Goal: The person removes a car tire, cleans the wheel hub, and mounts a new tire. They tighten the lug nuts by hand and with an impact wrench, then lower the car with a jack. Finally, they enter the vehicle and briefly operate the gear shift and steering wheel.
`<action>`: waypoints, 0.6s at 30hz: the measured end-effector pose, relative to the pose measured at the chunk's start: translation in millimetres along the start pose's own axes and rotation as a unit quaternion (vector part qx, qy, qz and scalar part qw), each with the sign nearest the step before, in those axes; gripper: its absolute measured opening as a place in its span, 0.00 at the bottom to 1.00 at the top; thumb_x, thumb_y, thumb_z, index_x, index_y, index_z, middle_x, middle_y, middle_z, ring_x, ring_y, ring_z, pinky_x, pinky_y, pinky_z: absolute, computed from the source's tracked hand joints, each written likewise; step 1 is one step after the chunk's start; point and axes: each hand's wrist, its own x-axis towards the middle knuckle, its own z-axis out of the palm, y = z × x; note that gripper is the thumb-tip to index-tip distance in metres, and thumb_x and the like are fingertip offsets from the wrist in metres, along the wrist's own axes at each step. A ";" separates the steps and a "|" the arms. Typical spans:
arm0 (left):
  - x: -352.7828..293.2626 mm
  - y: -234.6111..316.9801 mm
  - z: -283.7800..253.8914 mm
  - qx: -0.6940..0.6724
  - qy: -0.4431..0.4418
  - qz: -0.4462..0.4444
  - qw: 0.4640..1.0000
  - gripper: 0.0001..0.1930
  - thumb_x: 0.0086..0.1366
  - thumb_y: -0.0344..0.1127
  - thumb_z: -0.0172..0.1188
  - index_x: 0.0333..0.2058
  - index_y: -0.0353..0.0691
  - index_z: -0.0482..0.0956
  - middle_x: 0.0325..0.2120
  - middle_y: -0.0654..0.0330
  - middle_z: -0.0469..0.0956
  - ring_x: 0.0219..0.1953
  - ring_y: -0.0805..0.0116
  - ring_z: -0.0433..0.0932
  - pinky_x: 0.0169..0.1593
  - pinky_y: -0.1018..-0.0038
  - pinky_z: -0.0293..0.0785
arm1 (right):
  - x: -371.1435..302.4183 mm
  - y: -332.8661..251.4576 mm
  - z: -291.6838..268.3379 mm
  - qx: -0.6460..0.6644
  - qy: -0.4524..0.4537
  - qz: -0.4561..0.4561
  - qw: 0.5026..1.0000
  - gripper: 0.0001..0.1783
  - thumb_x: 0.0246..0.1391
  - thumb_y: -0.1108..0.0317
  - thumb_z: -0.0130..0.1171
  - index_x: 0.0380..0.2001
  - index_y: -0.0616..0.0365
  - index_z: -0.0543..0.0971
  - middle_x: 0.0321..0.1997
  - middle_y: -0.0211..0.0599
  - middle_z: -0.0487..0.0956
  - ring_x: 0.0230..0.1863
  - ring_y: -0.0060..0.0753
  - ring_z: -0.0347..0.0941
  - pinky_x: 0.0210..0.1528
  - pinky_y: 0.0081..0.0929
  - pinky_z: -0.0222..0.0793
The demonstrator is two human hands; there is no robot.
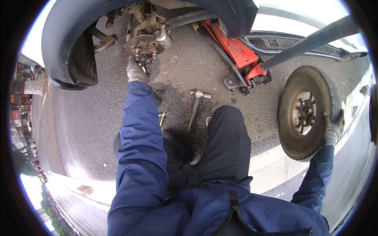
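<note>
My left hand [138, 71], in a grey work glove, reaches up to the lower side of the bare wheel hub [144, 46]. Its fingers are closed there; whether they hold the hub itself or a small part is hidden. Rusty and worn, the hub carries several studs or nuts under the dark wheel arch [59, 43]. Off to the right, my gloved right hand [333, 129] grips the outer edge of a wheel [289, 118] with a dusty tyre and a brownish spoked rim. That wheel stands upright on the ground, a little tilted.
A red floor jack [234, 47] with a long grey handle [311, 41] sits under the car, between hub and wheel. Between my knees and the hub lie a ball-peen hammer [196, 104], pliers [163, 117] and a small dark socket-like piece [158, 91]. A painted band crosses the pavement.
</note>
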 end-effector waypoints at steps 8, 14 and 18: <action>-3.2 -5.2 8.2 0.027 0.047 0.051 0.997 0.24 0.65 0.61 0.43 0.21 0.48 0.67 0.12 0.64 0.70 0.11 0.73 0.66 0.13 0.79 0.58 | -0.8 0.4 -1.2 -0.005 -0.002 -0.001 1.000 0.51 0.39 0.43 0.67 0.64 0.50 0.58 0.62 0.55 0.62 0.62 0.55 0.60 0.63 0.41 0.57; -5.4 -3.4 7.3 -0.051 0.020 0.012 0.998 0.25 0.65 0.61 0.44 0.21 0.46 0.68 0.14 0.63 0.71 0.11 0.74 0.65 0.12 0.82 0.59 | -2.0 -2.8 -3.8 -0.009 -0.004 0.001 1.000 0.50 0.40 0.44 0.67 0.64 0.50 0.57 0.62 0.55 0.61 0.62 0.54 0.59 0.63 0.41 0.57; -6.6 -4.3 10.8 0.005 0.052 0.049 0.997 0.22 0.66 0.57 0.41 0.22 0.48 0.67 0.13 0.66 0.70 0.11 0.74 0.66 0.12 0.82 0.58 | -2.8 -3.8 -4.6 -0.010 -0.004 0.001 1.000 0.50 0.40 0.43 0.67 0.64 0.49 0.57 0.63 0.54 0.61 0.62 0.54 0.59 0.63 0.41 0.57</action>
